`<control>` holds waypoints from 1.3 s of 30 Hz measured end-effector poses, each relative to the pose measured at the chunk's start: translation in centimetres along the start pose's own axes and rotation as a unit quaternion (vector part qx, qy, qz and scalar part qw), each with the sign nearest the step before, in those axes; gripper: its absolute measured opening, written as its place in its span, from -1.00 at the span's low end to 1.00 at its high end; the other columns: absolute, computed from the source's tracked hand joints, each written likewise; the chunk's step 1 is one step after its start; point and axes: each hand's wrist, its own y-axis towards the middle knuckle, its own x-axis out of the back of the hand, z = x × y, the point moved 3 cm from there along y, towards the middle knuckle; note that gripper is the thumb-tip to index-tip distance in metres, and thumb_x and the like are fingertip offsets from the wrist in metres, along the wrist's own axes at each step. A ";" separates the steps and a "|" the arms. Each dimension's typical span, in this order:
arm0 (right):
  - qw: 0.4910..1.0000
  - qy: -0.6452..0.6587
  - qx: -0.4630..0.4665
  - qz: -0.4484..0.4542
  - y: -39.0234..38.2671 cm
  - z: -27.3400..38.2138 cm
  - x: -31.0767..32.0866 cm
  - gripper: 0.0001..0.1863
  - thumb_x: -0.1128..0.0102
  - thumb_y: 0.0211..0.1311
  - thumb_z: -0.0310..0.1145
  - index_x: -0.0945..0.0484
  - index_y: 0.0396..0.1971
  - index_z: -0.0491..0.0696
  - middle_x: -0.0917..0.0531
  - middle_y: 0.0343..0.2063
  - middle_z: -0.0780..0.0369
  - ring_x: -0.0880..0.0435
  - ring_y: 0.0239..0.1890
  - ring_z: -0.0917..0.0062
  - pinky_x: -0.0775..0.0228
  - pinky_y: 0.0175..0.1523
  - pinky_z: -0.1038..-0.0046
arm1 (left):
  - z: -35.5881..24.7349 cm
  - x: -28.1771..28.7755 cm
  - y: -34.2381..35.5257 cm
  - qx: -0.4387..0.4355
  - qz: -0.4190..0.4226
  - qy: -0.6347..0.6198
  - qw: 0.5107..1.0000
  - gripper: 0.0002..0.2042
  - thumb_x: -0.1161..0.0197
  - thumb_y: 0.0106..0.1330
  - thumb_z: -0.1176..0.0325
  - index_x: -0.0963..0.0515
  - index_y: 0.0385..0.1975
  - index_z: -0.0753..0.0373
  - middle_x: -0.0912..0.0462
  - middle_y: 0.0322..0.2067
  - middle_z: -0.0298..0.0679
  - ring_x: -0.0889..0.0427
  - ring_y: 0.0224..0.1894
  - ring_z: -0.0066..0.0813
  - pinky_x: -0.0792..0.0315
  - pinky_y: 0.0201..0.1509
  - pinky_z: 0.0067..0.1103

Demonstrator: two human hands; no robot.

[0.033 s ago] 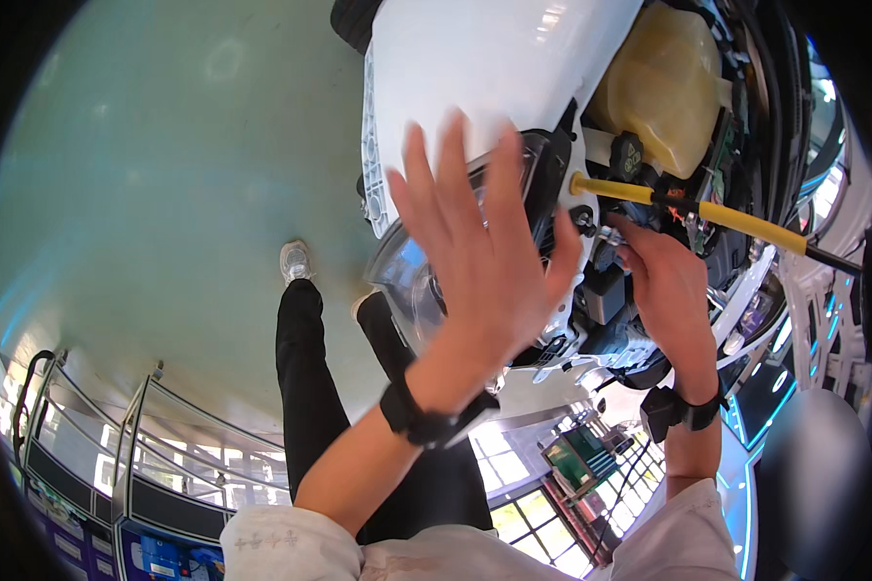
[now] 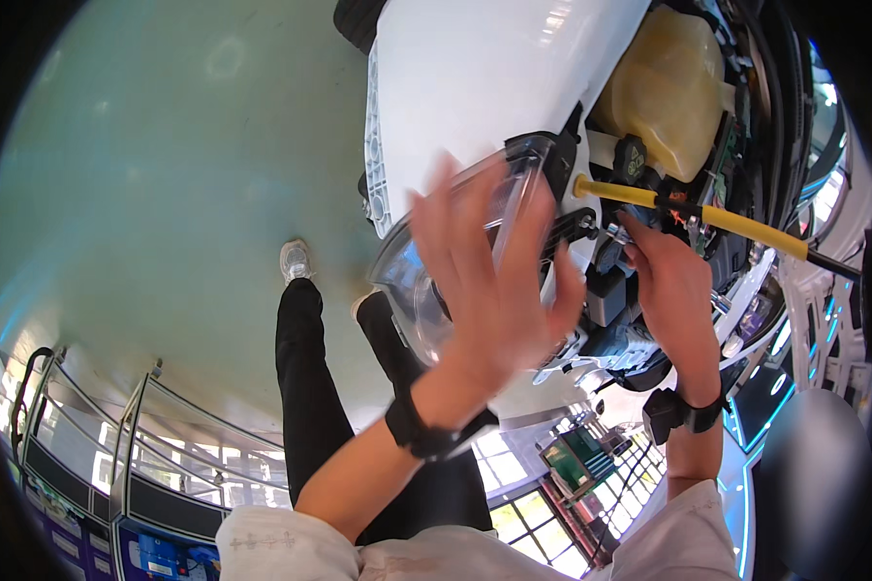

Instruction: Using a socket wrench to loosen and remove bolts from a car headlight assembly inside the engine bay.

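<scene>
My left hand [image 2: 489,281], fingers spread and blurred by motion, hovers over the clear headlight [image 2: 412,290] at the car's front corner. Whether it touches the lens I cannot tell. Fingers curled, my right hand [image 2: 670,281] pinches a small shiny metal piece [image 2: 618,233] inside the engine bay; its kind is unclear because the hand covers most of it. Just left of that piece sits a bolt [image 2: 588,224] on the headlight's black mounting tab. Both wrists wear black bands.
A yellow-and-black prop rod [image 2: 756,226] slants across the bay, above my right hand. Farther back are a yellowish plastic reservoir [image 2: 659,92] and its black cap [image 2: 631,155]. The white fender [image 2: 484,73] lies beyond the headlight. A metal railing [image 2: 131,426] stands at lower left.
My left hand has moved down toward me and tilted, its fingers drawing closer together and uncovering more of the headlight. My right hand has hardly moved.
</scene>
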 end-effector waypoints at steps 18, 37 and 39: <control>0.993 -0.102 0.015 0.060 1.9 3.8 -0.3 -0.77 -0.20 0.19 -0.45 -0.53 -0.14 -0.10 -0.62 -0.34 0.09 -0.63 -0.30 0.14 -0.47 -0.20 0.18 | -3.8 -7.1 -9.9 0.603 0.180 -0.632 0.452 -0.62 0.09 0.56 0.11 -0.49 0.03 0.29 -0.63 -0.05 -0.13 -0.61 0.02 -0.34 -0.48 0.10 -0.43; 0.999 0.017 -0.045 -0.018 -4.2 4.5 7.5 -0.81 -0.18 0.23 -0.55 -0.59 -0.16 -0.11 -0.65 -0.32 0.09 -0.66 -0.44 0.26 -0.44 -0.35 0.37 | -3.8 -10.0 -7.8 0.628 0.063 -0.752 0.190 -0.59 -0.02 0.48 0.01 -0.44 0.10 0.19 -0.62 -0.13 -0.20 -0.62 0.05 -0.16 -0.54 0.06 -0.36; 0.999 0.019 -0.039 -0.021 -4.0 4.7 7.4 -0.82 -0.17 0.24 -0.55 -0.60 -0.16 -0.13 -0.65 -0.34 0.09 -0.65 -0.45 0.27 -0.42 -0.36 0.38 | -3.9 -9.9 -7.6 0.621 0.060 -0.763 0.169 -0.58 -0.01 0.49 0.02 -0.39 0.20 0.11 -0.60 -0.09 -0.19 -0.62 0.04 -0.16 -0.53 0.07 -0.37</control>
